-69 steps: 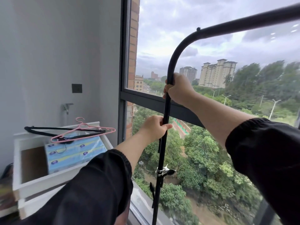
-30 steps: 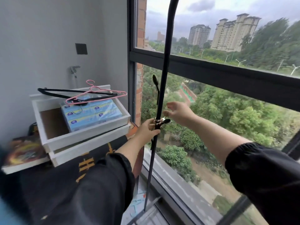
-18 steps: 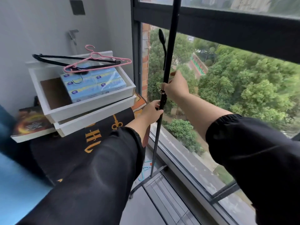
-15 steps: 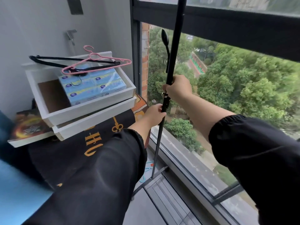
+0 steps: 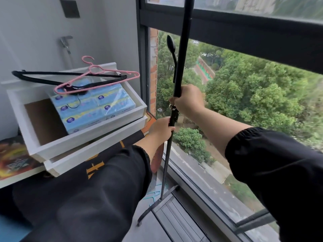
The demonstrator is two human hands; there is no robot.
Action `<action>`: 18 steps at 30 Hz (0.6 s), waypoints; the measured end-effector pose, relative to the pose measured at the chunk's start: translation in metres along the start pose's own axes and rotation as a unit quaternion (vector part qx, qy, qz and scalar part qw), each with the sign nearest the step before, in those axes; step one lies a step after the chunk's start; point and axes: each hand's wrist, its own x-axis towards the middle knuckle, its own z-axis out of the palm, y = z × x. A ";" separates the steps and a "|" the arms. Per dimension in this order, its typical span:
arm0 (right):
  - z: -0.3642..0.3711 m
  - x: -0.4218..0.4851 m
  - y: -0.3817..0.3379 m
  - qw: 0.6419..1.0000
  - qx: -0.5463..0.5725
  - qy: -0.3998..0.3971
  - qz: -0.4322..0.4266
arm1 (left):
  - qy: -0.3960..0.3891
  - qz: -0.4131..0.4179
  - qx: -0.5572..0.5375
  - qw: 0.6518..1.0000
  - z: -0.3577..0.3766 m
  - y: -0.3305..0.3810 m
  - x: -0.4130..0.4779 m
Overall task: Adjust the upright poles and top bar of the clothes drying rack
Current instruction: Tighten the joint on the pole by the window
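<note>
Pole [image 5: 182, 55] of the drying rack stands close to the window [image 5: 244, 95], long axis near vertical, its top leaning slightly right — foot on the floor below. Right hand [image 5: 187, 100] is wrapped tight around it just above the metal clamp [image 5: 173, 107]; left hand [image 5: 161, 128] grips just below. Left of them, a white tray [image 5: 83, 137] carries blue packs [image 5: 92, 105] and two hangers — pink [image 5: 97, 79] over black [image 5: 52, 77].

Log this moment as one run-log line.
left hand: grips black metal upright pole below clamp | right hand: grips pole above clamp | top bar: out of view
</note>
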 end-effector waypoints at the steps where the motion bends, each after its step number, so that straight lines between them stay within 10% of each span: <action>1: 0.003 0.004 -0.002 1.000 -0.002 0.002 -0.003 | 0.008 -0.002 0.005 1.000 -0.002 -0.003 0.004; 18: 0.056 0.060 -0.042 0.999 -0.002 0.002 -0.035 | 0.031 -0.022 0.024 0.999 -0.040 -0.067 0.053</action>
